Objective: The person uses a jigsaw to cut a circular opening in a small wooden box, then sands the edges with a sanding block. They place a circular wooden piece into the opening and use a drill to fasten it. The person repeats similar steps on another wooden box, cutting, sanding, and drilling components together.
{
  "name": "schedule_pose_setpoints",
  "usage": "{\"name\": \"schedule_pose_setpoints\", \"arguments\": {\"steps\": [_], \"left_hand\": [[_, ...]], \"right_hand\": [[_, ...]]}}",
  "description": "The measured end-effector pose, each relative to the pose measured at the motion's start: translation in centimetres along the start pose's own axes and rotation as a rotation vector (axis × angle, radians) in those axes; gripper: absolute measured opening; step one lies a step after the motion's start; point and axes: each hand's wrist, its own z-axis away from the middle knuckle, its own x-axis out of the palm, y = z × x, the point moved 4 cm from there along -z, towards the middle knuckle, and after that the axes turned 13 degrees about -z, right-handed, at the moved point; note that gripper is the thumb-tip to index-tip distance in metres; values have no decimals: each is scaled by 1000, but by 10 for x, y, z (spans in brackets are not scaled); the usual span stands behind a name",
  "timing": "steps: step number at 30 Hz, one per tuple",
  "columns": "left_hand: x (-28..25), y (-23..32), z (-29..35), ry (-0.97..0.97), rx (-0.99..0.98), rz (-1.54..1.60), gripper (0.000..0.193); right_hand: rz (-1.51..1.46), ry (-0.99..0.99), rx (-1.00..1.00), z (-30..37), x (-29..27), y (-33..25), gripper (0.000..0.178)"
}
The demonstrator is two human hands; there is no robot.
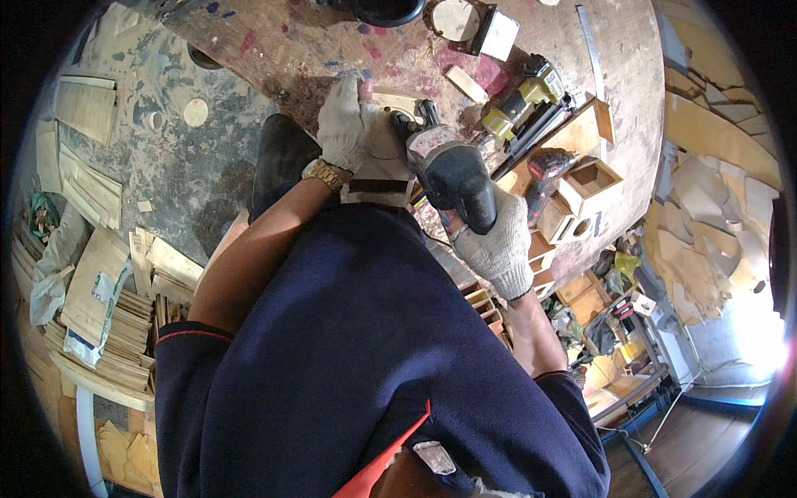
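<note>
My left hand, in a white knit glove with a bare fingertip showing, grips the left edge of a pale wooden workpiece. A curved line shows on the wood, and a round opening lies near its far end. My right hand, gloved too, is wrapped round the rear of a dark jigsaw-like power tool. The tool's front end rests at the workpiece's right side. Its blade, if it has one, is hidden from this angle.
Right of the tool, a yellow-green nail gun, a red-and-black cordless drill and small wooden boxes crowd the stained table. A metal ruler lies farther back. Stacked thin boards stand at left.
</note>
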Motion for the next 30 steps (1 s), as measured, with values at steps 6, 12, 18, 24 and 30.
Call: {"name": "schedule_pose_setpoints", "arguments": {"steps": [6,12,18,24,30], "left_hand": [[-1,0,-2,-6,-2,6,37],[-3,-3,-2,-127,-4,46,46],[-9,-1,-3,-61,68,7,43],[-10,0,-4,-68,93,-31,35],[-6,-2,-5,-121,47,-36,37]], "right_hand": [[15,-18,-29,-5,-3,2,35],[3,-94,-46,-14,-4,3,33],[34,-122,-31,-19,-8,-2,33],[102,-157,-5,-23,-13,-6,34],[155,-200,-76,-30,-17,-9,34]]}}
